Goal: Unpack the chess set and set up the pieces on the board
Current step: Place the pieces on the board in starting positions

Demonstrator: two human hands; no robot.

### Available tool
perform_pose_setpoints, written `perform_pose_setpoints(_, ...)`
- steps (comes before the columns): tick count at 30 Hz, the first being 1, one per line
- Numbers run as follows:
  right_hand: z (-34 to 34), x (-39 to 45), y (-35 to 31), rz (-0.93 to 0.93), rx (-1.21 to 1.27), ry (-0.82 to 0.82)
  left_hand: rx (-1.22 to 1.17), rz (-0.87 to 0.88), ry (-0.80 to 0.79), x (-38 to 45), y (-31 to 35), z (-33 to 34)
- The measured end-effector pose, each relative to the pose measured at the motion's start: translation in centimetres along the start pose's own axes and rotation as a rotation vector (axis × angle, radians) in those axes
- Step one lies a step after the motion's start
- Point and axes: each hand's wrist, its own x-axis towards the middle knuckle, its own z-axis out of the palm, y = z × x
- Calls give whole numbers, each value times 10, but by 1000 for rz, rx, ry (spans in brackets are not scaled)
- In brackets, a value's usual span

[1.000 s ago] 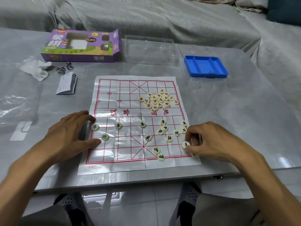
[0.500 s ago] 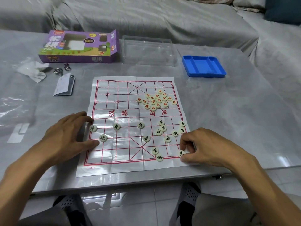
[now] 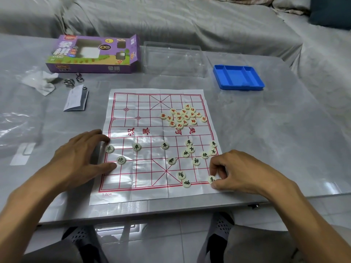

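Right hand [image 3: 241,172] pinches black-marked piece [image 3: 211,179] at near-right corner of paper board [image 3: 133,179] | left hand [image 3: 79,158] flat, fingers straight, pressing board's left edge | step: placing black back row; red pieces [image 3: 183,116] heaped on far half, unsorted | next: seat piece on corner crossing, release, pick up another piece.

You are seated in a home living room. A sofa [image 3: 171,21] draped in grey cloth runs along the far side, with a dark cushion [image 3: 330,12] at its right end. In front of you stands a low grey table [image 3: 266,139] under a clear plastic cover, carrying a purple game box [image 3: 91,54] and a paper chess board [image 3: 152,168]. The floor [image 3: 161,238] is pale glossy tile.
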Motion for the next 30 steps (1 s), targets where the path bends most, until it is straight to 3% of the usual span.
perform_pose_setpoints(9,-6,-4,3,6,28,1,-13,8,26,-2,4,-3)
perform_pose_setpoints(14,-7,0,2,49,42,245,-20,-9,10,-4,7,-4)
perform_pose_setpoints(21,11,14,-22,-52,-31,237,-31,-23,-2,-8,14,-9)
perform_pose_setpoints(25,20,16,-31,-102,-28,318,-36,-26,-21,-8,16,-10)
perform_pose_setpoints(30,29,32,-39,-360,-132,416,-27,-44,-18,-8,19,-10)
